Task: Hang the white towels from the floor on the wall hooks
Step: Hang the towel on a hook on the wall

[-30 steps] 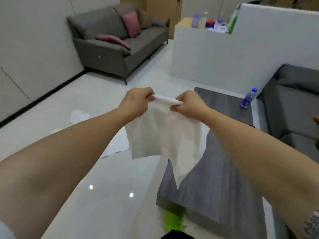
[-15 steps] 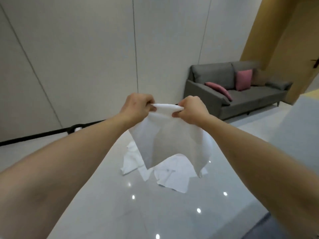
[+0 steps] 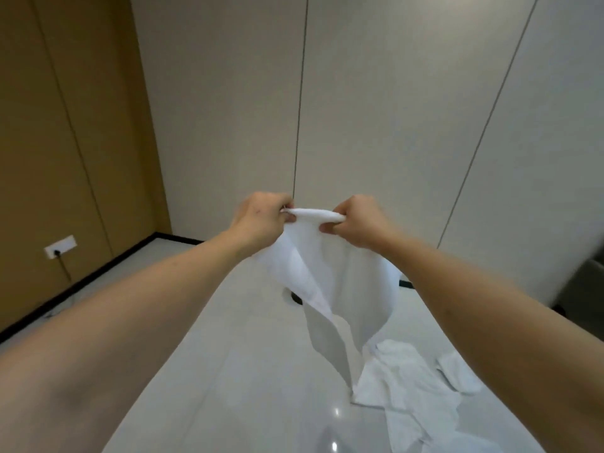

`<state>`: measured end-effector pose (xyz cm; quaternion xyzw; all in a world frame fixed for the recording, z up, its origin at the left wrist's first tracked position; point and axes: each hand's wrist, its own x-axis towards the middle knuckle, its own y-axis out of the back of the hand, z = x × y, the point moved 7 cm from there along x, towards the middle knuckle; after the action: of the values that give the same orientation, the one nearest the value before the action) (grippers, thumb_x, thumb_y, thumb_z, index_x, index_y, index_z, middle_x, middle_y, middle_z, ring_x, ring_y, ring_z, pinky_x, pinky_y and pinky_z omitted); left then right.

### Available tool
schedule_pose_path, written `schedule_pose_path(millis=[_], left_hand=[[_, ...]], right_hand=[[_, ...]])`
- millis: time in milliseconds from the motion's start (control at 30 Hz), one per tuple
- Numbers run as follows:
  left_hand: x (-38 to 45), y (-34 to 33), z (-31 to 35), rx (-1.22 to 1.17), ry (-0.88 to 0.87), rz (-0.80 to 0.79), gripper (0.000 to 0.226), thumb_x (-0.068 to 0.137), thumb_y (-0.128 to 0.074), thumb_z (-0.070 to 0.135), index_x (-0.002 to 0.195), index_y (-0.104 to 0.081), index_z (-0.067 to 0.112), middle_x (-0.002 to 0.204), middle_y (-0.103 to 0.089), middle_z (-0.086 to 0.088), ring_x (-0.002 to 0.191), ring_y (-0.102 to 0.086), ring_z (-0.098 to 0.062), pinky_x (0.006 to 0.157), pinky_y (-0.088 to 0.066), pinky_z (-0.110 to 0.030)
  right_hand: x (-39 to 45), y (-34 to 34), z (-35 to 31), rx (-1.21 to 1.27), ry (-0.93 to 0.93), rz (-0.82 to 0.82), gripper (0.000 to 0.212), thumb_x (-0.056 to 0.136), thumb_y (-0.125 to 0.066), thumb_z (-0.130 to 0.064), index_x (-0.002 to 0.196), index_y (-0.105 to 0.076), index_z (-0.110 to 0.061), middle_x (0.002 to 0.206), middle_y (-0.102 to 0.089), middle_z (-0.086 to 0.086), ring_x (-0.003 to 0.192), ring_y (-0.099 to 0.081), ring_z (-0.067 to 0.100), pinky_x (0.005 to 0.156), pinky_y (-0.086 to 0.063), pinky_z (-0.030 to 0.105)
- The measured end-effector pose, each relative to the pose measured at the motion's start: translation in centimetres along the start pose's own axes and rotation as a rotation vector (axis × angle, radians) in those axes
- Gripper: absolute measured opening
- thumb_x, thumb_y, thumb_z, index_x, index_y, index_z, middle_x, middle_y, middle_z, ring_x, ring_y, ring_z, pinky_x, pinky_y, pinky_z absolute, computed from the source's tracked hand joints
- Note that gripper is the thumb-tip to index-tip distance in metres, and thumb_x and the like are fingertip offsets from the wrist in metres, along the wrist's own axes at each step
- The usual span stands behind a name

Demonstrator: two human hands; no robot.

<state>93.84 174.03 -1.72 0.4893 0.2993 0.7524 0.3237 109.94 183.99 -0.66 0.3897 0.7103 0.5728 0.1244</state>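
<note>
I hold a white towel (image 3: 343, 282) up in front of me by its top edge, bunched between both fists. My left hand (image 3: 261, 220) grips the left end and my right hand (image 3: 356, 222) grips the right end, a short span apart. The cloth hangs down in loose folds to a point above the floor. More white towels (image 3: 411, 390) lie crumpled on the glossy floor at the lower right, below the hanging one. No wall hooks show in the view.
A pale panelled wall (image 3: 376, 109) faces me, meeting a tan wall (image 3: 65, 142) at the left corner. A socket with a plugged cable (image 3: 60, 250) sits low on the tan wall. A dark small object (image 3: 294, 299) lies by the baseboard. A grey sofa edge (image 3: 585, 289) shows at far right.
My view has swung left, from the sofa and grey table to the wall corner. Both hands keep the same grip on the towel, which swings; the floor towels now lie at lower right.
</note>
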Motion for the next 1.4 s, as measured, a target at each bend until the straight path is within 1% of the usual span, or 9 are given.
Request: schedule_pose_path(millis=[200,333,600,767,833,1033,1200,1300,1400], left_hand=[[3.0,8.2,-17.4,0.146,0.142,-0.003,0.002,0.094,-0.059,0.028,0.093,-0.061,0.026,0.088,-0.062,0.003,0.08,-0.056,-0.02,0.069,-0.051,-0.036],[3.8,14.2,-27.8,0.254,0.228,0.017,0.01,0.092,-0.059,0.03,0.101,-0.061,0.027,0.093,-0.063,0.006,0.088,-0.057,-0.02,0.072,-0.049,-0.032],[2.9,24.5,-45.3,0.358,0.472,0.138,0.019,0.097,-0.053,0.039,0.11,-0.061,0.028,0.101,-0.063,0.008,0.089,-0.058,-0.014,0.075,-0.052,-0.034],[3.7,29.8,-55.2,0.453,0.602,0.224,0.023,0.096,-0.051,0.044,0.11,-0.062,0.03,0.103,-0.064,0.009,0.091,-0.059,-0.014,0.074,-0.048,-0.031],[4.5,31.9,-58.7,0.532,0.63,0.248,0.022,0.096,-0.051,0.044,0.108,-0.063,0.03,0.103,-0.065,0.007,0.089,-0.058,-0.015,0.072,-0.046,-0.031],[7.0,38.4,-67.6,0.657,0.769,0.318,0.027,0.095,-0.05,0.046,0.109,-0.064,0.028,0.107,-0.066,0.005,0.095,-0.06,-0.018,0.074,-0.048,-0.032],[8.6,41.6,-74.1,0.604,0.802,0.321,0.052,0.081,-0.06,0.058,0.121,-0.059,0.026,0.114,-0.061,0.011,0.102,-0.056,-0.011,0.08,-0.046,-0.028],[9.0,43.5,-78.5,0.633,0.799,0.318,0.042,0.081,-0.065,0.049,0.117,-0.06,0.027,0.109,-0.062,0.011,0.098,-0.056,-0.011,0.078,-0.048,-0.029],[8.9,46.4,-83.1,0.614,0.788,0.362,0.018,0.085,-0.064,0.043,0.099,-0.064,0.031,0.086,-0.065,0.013,0.077,-0.059,-0.007,0.06,-0.044,-0.025]], right_hand=[[12.2,-5.4,-14.9,0.047,0.183,0.001,0.019,0.08,-0.071,-0.039,0.067,-0.068,-0.025,0.063,-0.063,-0.003,0.068,-0.062,0.021,0.057,-0.048,0.031],[19.5,-9.6,-24.8,0.091,0.27,-0.028,0.018,0.079,-0.071,-0.038,0.067,-0.068,-0.025,0.066,-0.064,0.0,0.07,-0.063,0.024,0.054,-0.04,0.026],[31.0,-19.1,-43.8,0.168,0.501,-0.122,0.016,0.081,-0.069,-0.038,0.075,-0.07,-0.023,0.073,-0.064,-0.003,0.068,-0.06,0.018,0.052,-0.039,0.025],[38.5,-25.0,-55.0,0.233,0.647,-0.156,0.025,0.079,-0.071,-0.041,0.065,-0.058,-0.025,0.07,-0.061,-0.004,0.065,-0.06,0.018,0.049,-0.04,0.025],[41.6,-26.7,-59.3,0.26,0.694,-0.162,0.025,0.078,-0.073,-0.043,0.066,-0.059,-0.025,0.07,-0.062,-0.003,0.065,-0.061,0.018,0.051,-0.046,0.028],[49.8,-29.7,-71.9,0.343,0.854,-0.208,0.026,0.076,-0.071,-0.041,0.065,-0.064,-0.018,0.067,-0.063,-0.001,0.062,-0.062,0.02,0.049,-0.04,0.026],[53.8,-31.9,-81.8,0.414,0.989,-0.26,0.029,0.078,-0.073,-0.039,0.063,-0.061,-0.017,0.068,-0.06,-0.004,0.068,-0.061,0.021,0.051,-0.041,0.028],[55.3,-33.4,-87.3,0.448,1.051,-0.292,0.032,0.079,-0.073,-0.04,0.063,-0.057,-0.017,0.065,-0.056,-0.005,0.067,-0.058,0.021,0.051,-0.035,0.028],[56.7,-34.7,-92.7,0.504,1.103,-0.284,0.044,0.077,-0.076,-0.042,0.049,-0.05,-0.019,0.053,-0.049,-0.006,0.055,-0.048,0.018,0.051,-0.029,0.028]])
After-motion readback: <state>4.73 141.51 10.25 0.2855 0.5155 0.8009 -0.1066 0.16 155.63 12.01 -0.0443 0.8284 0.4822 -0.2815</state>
